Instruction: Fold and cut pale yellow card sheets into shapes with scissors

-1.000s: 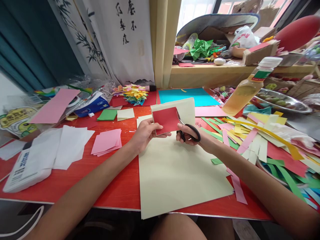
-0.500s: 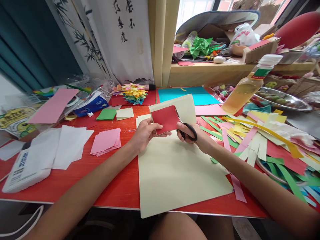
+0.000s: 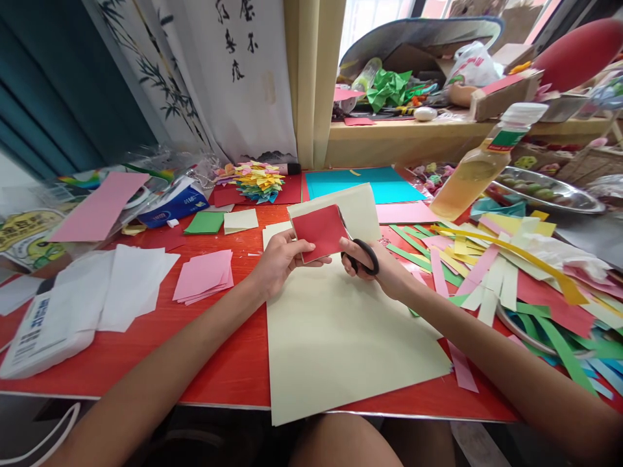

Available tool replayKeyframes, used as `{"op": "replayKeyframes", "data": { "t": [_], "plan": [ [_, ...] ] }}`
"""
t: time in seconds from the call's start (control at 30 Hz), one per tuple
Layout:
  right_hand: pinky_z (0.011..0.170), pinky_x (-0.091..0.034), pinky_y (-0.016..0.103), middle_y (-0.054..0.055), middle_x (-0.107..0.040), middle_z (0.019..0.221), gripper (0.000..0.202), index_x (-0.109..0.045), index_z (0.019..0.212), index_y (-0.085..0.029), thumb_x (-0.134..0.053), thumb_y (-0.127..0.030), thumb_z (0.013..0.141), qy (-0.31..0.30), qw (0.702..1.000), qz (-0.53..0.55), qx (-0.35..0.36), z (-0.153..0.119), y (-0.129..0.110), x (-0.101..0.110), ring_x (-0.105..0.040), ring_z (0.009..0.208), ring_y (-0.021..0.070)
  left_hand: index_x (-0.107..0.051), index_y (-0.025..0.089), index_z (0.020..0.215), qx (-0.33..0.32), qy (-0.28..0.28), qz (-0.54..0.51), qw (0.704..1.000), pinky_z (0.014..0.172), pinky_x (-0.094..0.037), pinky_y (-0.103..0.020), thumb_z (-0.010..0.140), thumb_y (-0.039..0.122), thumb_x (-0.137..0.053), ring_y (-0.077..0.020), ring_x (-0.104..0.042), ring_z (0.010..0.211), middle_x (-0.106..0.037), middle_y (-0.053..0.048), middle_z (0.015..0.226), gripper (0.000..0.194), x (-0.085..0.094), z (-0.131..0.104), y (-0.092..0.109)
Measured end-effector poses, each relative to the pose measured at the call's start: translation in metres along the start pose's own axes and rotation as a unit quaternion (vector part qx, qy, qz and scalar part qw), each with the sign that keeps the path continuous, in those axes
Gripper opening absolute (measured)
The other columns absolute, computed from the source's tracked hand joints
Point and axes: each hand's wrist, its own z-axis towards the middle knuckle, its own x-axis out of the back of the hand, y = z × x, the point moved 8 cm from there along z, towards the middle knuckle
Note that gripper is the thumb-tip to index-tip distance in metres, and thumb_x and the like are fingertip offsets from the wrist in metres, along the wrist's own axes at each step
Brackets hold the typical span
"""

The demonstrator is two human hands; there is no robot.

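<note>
My left hand (image 3: pixel 287 259) pinches a red paper square (image 3: pixel 318 232) by its lower left, together with a cream paper sheet (image 3: pixel 361 206) that lies behind it. In my right hand (image 3: pixel 377 266) is a pair of scissors with black handles (image 3: pixel 368 255); its blades run along the right edge of the red square, mostly hidden by the paper. Under both hands lie large cream paper sheets (image 3: pixel 350 350), overhanging the table's front edge. Left of my left hand sit a stack of pink squares (image 3: pixel 203 276), green squares (image 3: pixel 205 222) and cream squares (image 3: pixel 241 221).
Paper strips (image 3: pixel 487 279) in many colours pile up on the right. A bottle (image 3: pixel 479 165) of amber liquid leans behind them, beside a metal tray (image 3: pixel 549 191). White tissues (image 3: pixel 136 285) lie at left. A blue sheet (image 3: pixel 360 185) and a folded-paper piece (image 3: pixel 260 181) are at the back.
The view has shifted slightly. My right hand and the scissors sit marginally lower along the right edge of the red square; my left hand's hold is the same.
</note>
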Motion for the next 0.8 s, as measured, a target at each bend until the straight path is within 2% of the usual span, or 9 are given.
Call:
{"op": "replayKeyframes", "data": {
  "t": [0.17, 0.4, 0.53, 0.67, 0.8],
  "plan": [
    [0.045, -0.017, 0.025, 0.001, -0.045, 0.055, 0.056, -0.046, 0.054, -0.016, -0.045, -0.067, 0.074, 0.023, 1.0, 0.004, -0.022, -0.0016, 0.0001, 0.0011, -0.028, 0.044, 0.0059, -0.058, 0.013, 0.094, -0.003, -0.004, -0.001, 1.0, 0.071, -0.053, -0.032, 0.069, 0.016, -0.062, -0.0179, -0.067, 0.066, -0.069, -0.004, 0.084, 0.025, -0.0005, -0.0003, 0.0004],
    [0.044, -0.017, 0.025, -0.002, -0.038, 0.049, 0.056, -0.044, 0.048, -0.015, -0.049, -0.065, 0.074, 0.039, 0.999, 0.004, -0.004, -0.0022, 0.0005, 0.0037, -0.025, 0.042, 0.0048, -0.059, 0.013, 0.091, -0.009, 0.007, 0.011, 1.0, 0.068, -0.052, -0.031, 0.069, 0.017, -0.062, -0.0181, -0.067, 0.065, -0.07, -0.003, 0.077, 0.022, 0.001, -0.0003, 0.0026],
    [0.043, -0.016, 0.025, -0.002, -0.039, 0.048, 0.056, -0.046, 0.047, -0.015, -0.051, -0.065, 0.072, 0.047, 0.999, 0.019, -0.015, -0.0045, -0.0005, 0.003, -0.026, 0.041, 0.0043, -0.059, 0.013, 0.09, -0.012, 0.007, 0.012, 1.0, 0.068, -0.053, -0.03, 0.069, 0.017, -0.062, -0.0175, -0.067, 0.064, -0.07, -0.003, 0.077, 0.021, 0.0013, -0.0002, 0.0032],
    [0.043, -0.018, 0.025, -0.001, -0.042, 0.049, 0.057, -0.05, 0.05, -0.014, -0.048, -0.066, 0.074, 0.025, 0.999, 0.039, -0.02, -0.0064, -0.0032, -0.0009, -0.028, 0.041, 0.0045, -0.059, 0.013, 0.092, -0.011, 0.001, 0.007, 1.0, 0.07, -0.053, -0.031, 0.07, 0.016, -0.061, -0.0169, -0.067, 0.065, -0.069, -0.003, 0.083, 0.022, -0.0004, -0.0008, 0.0036],
    [0.042, -0.016, 0.024, 0.002, -0.05, 0.059, 0.058, -0.058, 0.062, -0.013, -0.043, -0.067, 0.075, -0.027, 0.997, 0.063, -0.039, -0.0048, -0.0006, -0.0036, -0.027, 0.042, 0.004, -0.058, 0.013, 0.092, -0.002, 0.0, 0.005, 1.0, 0.07, -0.054, -0.03, 0.069, 0.015, -0.061, -0.016, -0.067, 0.064, -0.069, -0.004, 0.087, 0.023, -0.001, -0.0011, 0.0013]
  ]
}}
